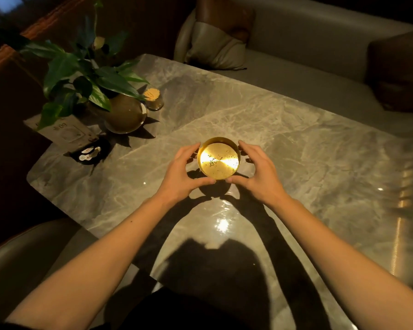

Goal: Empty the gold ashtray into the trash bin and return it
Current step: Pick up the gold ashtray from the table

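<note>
Both hands, left [181,171] and right [258,171], cup the ashtray [219,158] on the bench [296,144], ash specks inside, no bin visible: emptying and return likely remain.

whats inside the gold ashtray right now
Inside the gold ashtray only scattered dark specks show on the shiny base. The near inner wall is hidden by the rim; both hands, left hand and right hand, cup its sides.
</note>
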Motion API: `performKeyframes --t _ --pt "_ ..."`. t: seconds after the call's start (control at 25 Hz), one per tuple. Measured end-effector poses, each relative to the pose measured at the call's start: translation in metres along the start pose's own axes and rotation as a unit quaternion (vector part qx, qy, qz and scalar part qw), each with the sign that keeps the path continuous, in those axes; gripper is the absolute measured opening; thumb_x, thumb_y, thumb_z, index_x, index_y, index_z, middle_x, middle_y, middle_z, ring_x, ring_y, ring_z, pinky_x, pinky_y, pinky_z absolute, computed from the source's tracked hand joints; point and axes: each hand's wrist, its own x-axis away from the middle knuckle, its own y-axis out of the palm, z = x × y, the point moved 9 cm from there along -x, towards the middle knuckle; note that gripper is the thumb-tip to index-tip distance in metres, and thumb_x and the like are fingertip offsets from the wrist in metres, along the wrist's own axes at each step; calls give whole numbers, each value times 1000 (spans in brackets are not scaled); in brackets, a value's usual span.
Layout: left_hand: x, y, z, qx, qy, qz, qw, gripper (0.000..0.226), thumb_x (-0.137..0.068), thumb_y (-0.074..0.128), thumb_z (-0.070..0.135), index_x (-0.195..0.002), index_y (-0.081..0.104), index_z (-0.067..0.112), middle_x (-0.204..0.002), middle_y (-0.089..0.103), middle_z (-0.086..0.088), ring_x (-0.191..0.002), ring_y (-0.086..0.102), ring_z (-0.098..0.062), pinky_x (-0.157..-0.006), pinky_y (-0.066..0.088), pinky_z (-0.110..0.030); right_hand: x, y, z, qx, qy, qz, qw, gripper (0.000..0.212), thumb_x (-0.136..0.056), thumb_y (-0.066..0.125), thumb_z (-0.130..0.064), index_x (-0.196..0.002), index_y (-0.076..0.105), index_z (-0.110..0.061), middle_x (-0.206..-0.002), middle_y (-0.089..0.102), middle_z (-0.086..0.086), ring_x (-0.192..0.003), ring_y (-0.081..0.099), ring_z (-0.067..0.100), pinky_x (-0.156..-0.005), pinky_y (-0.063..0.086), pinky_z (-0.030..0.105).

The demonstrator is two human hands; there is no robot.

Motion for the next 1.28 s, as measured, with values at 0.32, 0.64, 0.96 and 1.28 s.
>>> performKeyframes --t 0.32,0.64,0.96,1.28 --pt "23 85 96 92 52 -50 993 90 -66 90 27 -144 45 26 -142 51 6 -132 50 -7 -111 39 -19 95 -107 28 -46 60 105 992 86 -60 89 -34 -136 50 -24 -127 49 -9 -116 51 2 -100 39 12" --pt "42 196 186 147 74 -89 982 92 -62 92 29 -143 49 19 -143 54 4 -136 50 -11 -114 39 -29 178 -212 73 -122 107 151 975 83 -60 90 -27 -133 49 -26 -132 54 -8 -118 55 4 -104 47 29" --pt "63 274 243 183 76 -103 975 93 -60 90 29 -142 49 17 -143 55 -3 -136 51 -15 -116 39 -34 236 -290 110 -126 98 140 977 93 -61 86 -36 -142 43 -28 -138 49 -11 -124 50 3 -107 43 29" --pt "55 291 253 215 78 -148 962 96 -57 91 27 -142 48 17 -144 55 -2 -138 50 -12 -114 38 -28 244 -304 116 -115 94 170 974 82 -61 88 -31 -133 49 -32 -135 51 -12 -126 51 8 -109 43 39"
